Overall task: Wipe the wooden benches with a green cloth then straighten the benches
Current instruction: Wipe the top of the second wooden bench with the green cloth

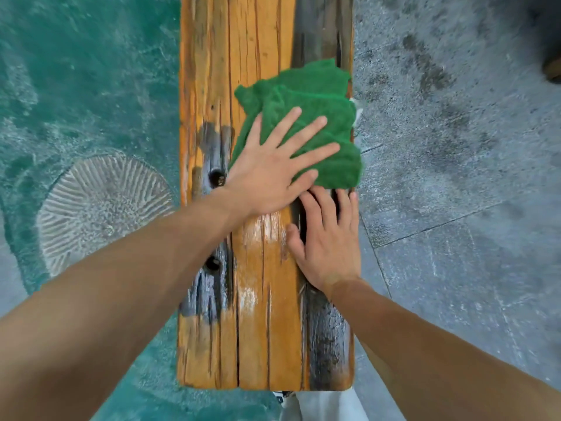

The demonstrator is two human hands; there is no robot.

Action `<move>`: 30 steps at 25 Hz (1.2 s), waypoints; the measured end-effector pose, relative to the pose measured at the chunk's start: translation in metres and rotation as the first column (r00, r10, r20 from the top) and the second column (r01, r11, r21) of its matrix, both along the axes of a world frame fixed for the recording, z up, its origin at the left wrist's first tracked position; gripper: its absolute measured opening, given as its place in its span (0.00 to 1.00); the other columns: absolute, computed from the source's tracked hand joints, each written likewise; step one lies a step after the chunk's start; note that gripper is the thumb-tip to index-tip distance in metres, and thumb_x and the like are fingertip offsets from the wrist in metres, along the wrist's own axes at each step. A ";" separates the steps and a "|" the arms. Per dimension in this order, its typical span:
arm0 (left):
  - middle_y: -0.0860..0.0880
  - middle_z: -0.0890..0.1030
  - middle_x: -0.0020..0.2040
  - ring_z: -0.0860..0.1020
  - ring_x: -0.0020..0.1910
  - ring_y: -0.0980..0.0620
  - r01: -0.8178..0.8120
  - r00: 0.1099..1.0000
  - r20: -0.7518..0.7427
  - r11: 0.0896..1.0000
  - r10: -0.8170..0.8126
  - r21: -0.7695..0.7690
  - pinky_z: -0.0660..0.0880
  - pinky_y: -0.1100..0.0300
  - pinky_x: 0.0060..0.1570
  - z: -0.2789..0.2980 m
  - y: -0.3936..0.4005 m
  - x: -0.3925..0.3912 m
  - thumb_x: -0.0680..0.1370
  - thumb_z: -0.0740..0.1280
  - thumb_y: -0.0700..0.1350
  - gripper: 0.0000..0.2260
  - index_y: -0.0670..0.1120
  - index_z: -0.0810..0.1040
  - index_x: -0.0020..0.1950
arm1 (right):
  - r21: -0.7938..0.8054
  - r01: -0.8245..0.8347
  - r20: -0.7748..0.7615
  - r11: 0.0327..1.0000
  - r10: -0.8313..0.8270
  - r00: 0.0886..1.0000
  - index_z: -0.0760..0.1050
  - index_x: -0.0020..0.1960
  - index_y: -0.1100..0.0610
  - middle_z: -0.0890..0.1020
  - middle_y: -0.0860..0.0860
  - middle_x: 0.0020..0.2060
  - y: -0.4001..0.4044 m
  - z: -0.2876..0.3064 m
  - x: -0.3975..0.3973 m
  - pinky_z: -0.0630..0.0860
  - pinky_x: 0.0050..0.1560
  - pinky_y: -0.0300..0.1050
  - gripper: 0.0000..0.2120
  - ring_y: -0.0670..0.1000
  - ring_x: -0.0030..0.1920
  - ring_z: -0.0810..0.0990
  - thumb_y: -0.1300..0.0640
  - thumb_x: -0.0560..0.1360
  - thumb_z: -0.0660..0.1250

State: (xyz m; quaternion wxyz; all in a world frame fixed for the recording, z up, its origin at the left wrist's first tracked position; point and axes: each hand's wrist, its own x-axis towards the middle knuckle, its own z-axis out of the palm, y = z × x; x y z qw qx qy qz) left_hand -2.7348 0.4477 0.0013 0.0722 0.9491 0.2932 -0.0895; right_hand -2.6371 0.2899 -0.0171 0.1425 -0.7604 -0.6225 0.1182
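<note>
A long wooden bench of orange planks with dark weathered patches runs away from me down the middle of the view. A crumpled green cloth lies on its right half, reaching the right edge. My left hand presses flat on the cloth with fingers spread and straight. My right hand rests flat on the bare wood just below the cloth, near the bench's right edge, its fingertips close to the cloth's lower edge.
Teal painted ground with a pale ribbed round marking lies to the left of the bench. Grey stone paving with dark stains lies to the right. The bench's near end is at the bottom, above light trousers.
</note>
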 end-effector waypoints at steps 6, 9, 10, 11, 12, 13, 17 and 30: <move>0.55 0.43 0.83 0.42 0.81 0.43 -0.454 0.891 -0.038 0.890 0.452 -0.046 0.51 0.25 0.71 0.001 0.028 -0.068 0.82 0.46 0.66 0.25 0.70 0.47 0.79 | -0.020 0.018 -0.028 1.000 -0.019 0.999 0.70 0.66 0.58 0.71 0.58 0.69 -0.001 -0.001 0.000 0.54 0.76 0.65 0.23 0.65 0.72 0.64 0.46 0.77 0.60; 0.54 0.38 0.83 0.38 0.81 0.41 -0.689 0.724 -0.022 0.721 0.689 -0.072 0.42 0.25 0.71 0.002 0.077 0.013 0.82 0.43 0.65 0.25 0.69 0.42 0.79 | -0.016 0.017 -0.037 1.000 -0.018 0.999 0.70 0.66 0.57 0.71 0.57 0.69 -0.002 -0.001 0.000 0.54 0.76 0.66 0.22 0.64 0.72 0.64 0.46 0.77 0.61; 0.53 0.38 0.83 0.37 0.81 0.40 -0.671 0.741 -0.038 0.738 0.670 -0.063 0.41 0.25 0.71 0.001 0.083 0.035 0.82 0.42 0.65 0.25 0.68 0.41 0.79 | -0.018 0.015 -0.035 1.000 -0.016 0.999 0.70 0.66 0.57 0.71 0.57 0.69 -0.001 -0.002 0.000 0.54 0.76 0.66 0.22 0.64 0.72 0.64 0.46 0.76 0.61; 0.53 0.37 0.83 0.37 0.81 0.41 -0.602 0.798 -0.047 0.797 0.601 -0.050 0.41 0.25 0.72 0.001 0.079 0.050 0.82 0.41 0.65 0.25 0.67 0.40 0.79 | -0.017 0.017 -0.031 1.000 -0.017 0.999 0.70 0.66 0.57 0.72 0.57 0.69 -0.001 -0.003 0.001 0.54 0.76 0.66 0.22 0.64 0.72 0.65 0.46 0.76 0.61; 0.53 0.37 0.83 0.37 0.81 0.41 -0.495 0.868 -0.057 0.868 0.493 -0.035 0.41 0.26 0.72 0.000 0.066 0.053 0.82 0.40 0.64 0.25 0.66 0.39 0.80 | -0.011 0.016 -0.032 1.000 -0.017 0.999 0.69 0.66 0.57 0.72 0.57 0.69 0.000 -0.003 0.001 0.54 0.76 0.66 0.22 0.64 0.72 0.65 0.46 0.76 0.61; 0.53 0.38 0.83 0.38 0.81 0.42 -0.358 0.932 -0.063 0.934 0.356 -0.021 0.42 0.27 0.73 0.001 0.046 0.045 0.83 0.40 0.64 0.25 0.66 0.40 0.80 | -0.005 0.016 -0.037 1.000 -0.016 0.999 0.69 0.66 0.57 0.72 0.57 0.69 0.000 -0.003 0.001 0.55 0.76 0.66 0.22 0.65 0.72 0.66 0.46 0.76 0.61; 0.52 0.47 0.83 0.46 0.82 0.41 -0.072 0.996 -0.049 0.997 0.072 -0.009 0.49 0.29 0.72 0.003 -0.016 -0.052 0.84 0.45 0.63 0.25 0.65 0.48 0.81 | 0.011 0.006 -0.033 1.000 -0.006 0.999 0.68 0.67 0.58 0.73 0.57 0.67 -0.001 -0.002 0.002 0.54 0.76 0.66 0.23 0.66 0.70 0.66 0.46 0.77 0.60; 0.51 0.42 0.83 0.42 0.81 0.40 -0.336 0.942 -0.038 0.942 0.335 -0.020 0.46 0.27 0.73 0.000 0.022 0.024 0.83 0.44 0.64 0.26 0.64 0.44 0.81 | -0.038 -0.004 -0.044 0.999 0.002 0.999 0.67 0.68 0.59 0.71 0.57 0.70 -0.001 0.000 0.001 0.52 0.76 0.66 0.24 0.66 0.72 0.64 0.47 0.77 0.59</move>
